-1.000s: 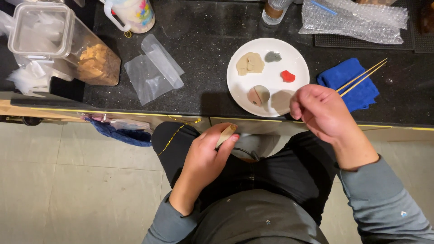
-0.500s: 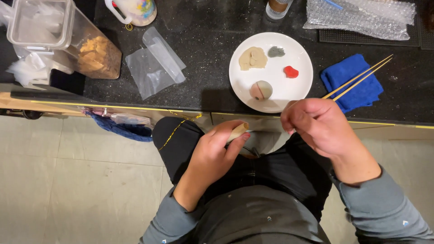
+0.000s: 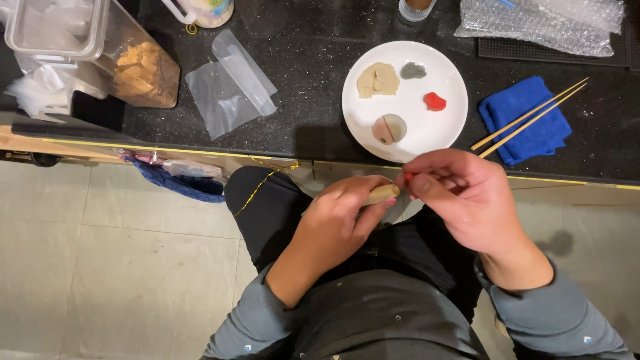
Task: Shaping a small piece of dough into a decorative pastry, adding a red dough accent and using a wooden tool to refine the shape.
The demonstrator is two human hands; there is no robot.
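**Two hands met over a small beige piece below the counter edge**

The left hand was curled around a small rounded beige piece, seemingly of dough or clay, whose pale end stuck out between thumb and fingers. The right hand was drawn together in a pinch, its fingertips closed on a tiny red bit just beside the end of that beige piece; whether the two touched could not be told. Both hands hung over the person's lap, just below the edge of the black speckled stone counter.

On the counter, directly above the hands, stood a round white plate. It carried a flattened tan lump, a small grey lump, a small red lump and a round piece that was half pink and half grey, all lying apart from one another. To the right of the plate lay a folded blue cloth with a pair of wooden chopsticks resting slantwise across it. To the left of the plate lay a clear plastic bag, flat and crumpled. Farther left stood a clear plastic container with brown contents. A sheet of bubble wrap lay along the far right of the counter. The person wore grey-blue sleeves and a dark apron.
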